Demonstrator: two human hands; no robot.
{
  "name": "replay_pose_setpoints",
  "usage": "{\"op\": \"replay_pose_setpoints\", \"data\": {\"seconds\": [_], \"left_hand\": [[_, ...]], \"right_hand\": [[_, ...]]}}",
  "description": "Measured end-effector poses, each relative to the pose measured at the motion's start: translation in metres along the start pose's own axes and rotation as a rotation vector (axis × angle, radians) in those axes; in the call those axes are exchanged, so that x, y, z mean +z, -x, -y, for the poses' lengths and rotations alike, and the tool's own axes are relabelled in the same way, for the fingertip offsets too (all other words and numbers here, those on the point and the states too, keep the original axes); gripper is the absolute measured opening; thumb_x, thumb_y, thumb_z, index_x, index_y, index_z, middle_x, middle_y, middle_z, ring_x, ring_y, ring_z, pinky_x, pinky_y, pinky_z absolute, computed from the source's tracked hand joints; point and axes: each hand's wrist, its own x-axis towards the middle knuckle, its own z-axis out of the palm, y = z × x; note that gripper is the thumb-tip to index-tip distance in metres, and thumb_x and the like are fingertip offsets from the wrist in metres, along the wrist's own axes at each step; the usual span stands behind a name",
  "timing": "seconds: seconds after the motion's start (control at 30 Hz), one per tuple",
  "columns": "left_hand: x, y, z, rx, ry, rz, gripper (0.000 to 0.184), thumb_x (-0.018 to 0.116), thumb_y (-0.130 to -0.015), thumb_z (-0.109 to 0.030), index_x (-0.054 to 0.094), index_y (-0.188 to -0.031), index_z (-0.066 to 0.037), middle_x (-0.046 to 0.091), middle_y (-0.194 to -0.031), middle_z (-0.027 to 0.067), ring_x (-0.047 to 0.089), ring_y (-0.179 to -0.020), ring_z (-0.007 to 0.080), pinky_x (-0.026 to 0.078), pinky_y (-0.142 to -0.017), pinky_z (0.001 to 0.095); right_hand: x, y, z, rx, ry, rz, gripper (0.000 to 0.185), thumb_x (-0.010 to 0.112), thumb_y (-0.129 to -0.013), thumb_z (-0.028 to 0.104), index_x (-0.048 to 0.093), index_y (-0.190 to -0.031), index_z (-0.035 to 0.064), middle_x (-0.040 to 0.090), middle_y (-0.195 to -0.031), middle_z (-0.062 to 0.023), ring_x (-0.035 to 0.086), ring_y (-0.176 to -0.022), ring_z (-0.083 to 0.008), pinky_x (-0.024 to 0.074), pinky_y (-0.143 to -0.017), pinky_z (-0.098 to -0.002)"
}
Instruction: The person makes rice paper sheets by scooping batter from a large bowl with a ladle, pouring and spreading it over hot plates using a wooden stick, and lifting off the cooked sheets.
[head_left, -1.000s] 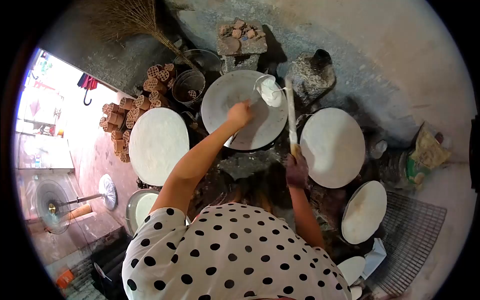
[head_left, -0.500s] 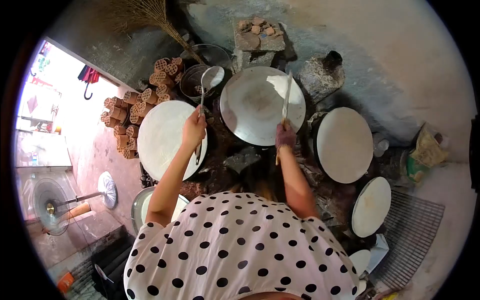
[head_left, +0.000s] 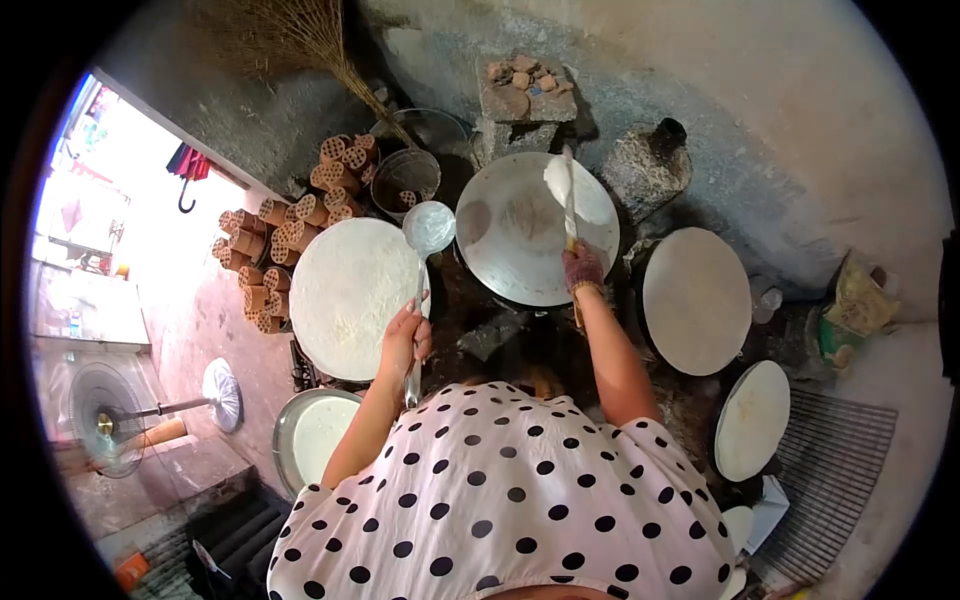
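Observation:
My left hand (head_left: 405, 342) is closed around the handle of a metal ladle (head_left: 430, 228). The ladle's bowl is over the gap between a white-coated round griddle (head_left: 345, 290) and the bare metal griddle (head_left: 515, 255). My right hand (head_left: 583, 268), in a dark purple glove, grips a long flat spatula (head_left: 571, 205). Its blade lies across a patch of white batter (head_left: 592, 200) at the far right of the metal griddle. A metal basin (head_left: 285, 445) with white liquid sits near my left elbow, partly hidden by the arm.
More white-topped round griddles (head_left: 697, 302) (head_left: 752, 420) stand at right, beside a wire rack (head_left: 835, 480). Perforated clay-coloured briquettes (head_left: 262, 260) are stacked at left, near a bucket (head_left: 407, 178). A fan (head_left: 105, 420) stands farther left. Bricks (head_left: 525, 100) and a straw broom (head_left: 350, 75) are behind.
My left hand has come back toward my body, bringing the ladle from beside the bucket to between the griddles. The spatula has shifted slightly over the batter. The whole view has moved a little.

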Motion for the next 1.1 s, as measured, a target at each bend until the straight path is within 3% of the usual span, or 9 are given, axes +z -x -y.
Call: {"op": "replay_pose_setpoints", "data": {"seconds": [0.17,0.23,0.27,0.33,0.53,0.8,0.9,0.97,1.1], "left_hand": [[0.006,0.01,0.014,-0.028,0.032,-0.015,0.038,0.035,-0.099,-0.022,0.039,-0.134,-0.007,0.032,-0.056,-0.0039,0.031,-0.037,0.0075,0.032,-0.036,0.0223],[0.019,0.017,0.011,-0.022,0.041,-0.046,0.038,0.035,-0.099,-0.022,0.039,-0.134,-0.007,0.032,-0.056,-0.004,0.031,-0.037,0.0072,0.032,-0.036,0.0223],[0.023,0.023,0.012,-0.015,0.049,-0.064,0.037,0.035,-0.099,-0.021,0.04,-0.134,-0.008,0.032,-0.056,-0.0042,0.031,-0.037,0.0071,0.032,-0.036,0.0225],[0.026,0.026,0.019,0.004,0.082,-0.082,0.036,0.035,-0.099,-0.02,0.041,-0.133,-0.008,0.031,-0.057,-0.0045,0.031,-0.037,0.0067,0.031,-0.036,0.0225],[0.04,0.033,0.039,-0.014,0.197,-0.114,0.035,0.035,-0.099,-0.018,0.043,-0.132,-0.01,0.032,-0.058,-0.0037,0.031,-0.039,0.0076,0.031,-0.037,0.0235],[0.068,0.046,0.05,-0.062,0.241,-0.207,0.033,0.034,-0.1,-0.021,0.044,-0.131,-0.016,0.03,-0.058,-0.0063,0.028,-0.038,0.0058,0.027,-0.037,0.022],[0.076,0.053,0.055,-0.093,0.257,-0.255,0.032,0.034,-0.099,-0.02,0.046,-0.129,-0.016,0.031,-0.058,-0.0065,0.029,-0.038,0.0057,0.027,-0.036,0.0218],[0.08,0.056,0.059,-0.115,0.264,-0.279,0.032,0.034,-0.099,-0.02,0.046,-0.129,-0.016,0.031,-0.058,-0.0066,0.029,-0.038,0.0058,0.027,-0.036,0.0216],[0.084,0.055,0.066,-0.117,0.3,-0.263,0.031,0.035,-0.099,-0.021,0.047,-0.127,-0.017,0.031,-0.058,-0.0068,0.029,-0.038,0.006,0.029,-0.034,0.0219]], "right_hand": [[-0.058,0.023,-0.003,-0.037,-0.254,0.254,0.043,0.061,-0.082,0.035,0.062,-0.11,0.0034,0.067,-0.094,-0.0141,0.064,-0.088,-0.024,0.0463,-0.082,-0.0343],[-0.052,0.016,-0.039,-0.15,-0.363,-0.167,0.038,0.06,-0.081,0.032,0.064,-0.112,0.0114,0.068,-0.092,-0.0113,0.062,-0.076,-0.0211,0.0469,-0.07,-0.0338],[-0.052,0.016,-0.043,-0.149,-0.366,-0.156,0.038,0.06,-0.081,0.032,0.064,-0.112,0.0114,0.068,-0.092,-0.0113,0.062,-0.076,-0.0211,0.0469,-0.07,-0.0338],[-0.048,0.019,-0.045,0.071,-0.151,-0.133,0.039,0.06,-0.082,0.035,0.064,-0.113,0.0121,0.068,-0.1,-0.0103,0.064,-0.086,-0.0244,0.048,-0.078,-0.0339],[-0.01,-0.026,-0.001,-0.114,0.264,0.032,0.041,0.056,-0.083,0.039,0.062,-0.114,0.013,0.063,-0.11,-0.0161,0.058,-0.104,-0.0368,0.0466,-0.088,-0.0411],[-0.112,-0.042,-0.011,-0.282,-0.04,0.419,0.051,0.057,-0.08,0.04,0.056,-0.126,0.0171,0.062,-0.115,-0.016,0.058,-0.106,-0.034,0.0463,-0.089,-0.0386],[-0.065,-0.059,-0.056,-0.08,-0.126,0.174,0.051,0.058,-0.079,0.041,0.056,-0.125,0.017,0.061,-0.118,-0.0148,0.057,-0.109,-0.0327,0.045,-0.092,-0.039],[-0.027,-0.06,-0.044,-0.129,0.347,0.169,0.05,0.056,-0.084,0.046,0.054,-0.128,0.0221,0.056,-0.128,-0.0105,0.053,-0.116,-0.0309,0.0433,-0.095,-0.0406],[-0.038,-0.034,0.022,-0.125,0.385,0.428,0.051,0.05,-0.087,0.048,0.047,-0.133,0.0252,0.053,-0.131,-0.0095,0.05,-0.12,-0.0311,0.0393,-0.101,-0.0431]]}}
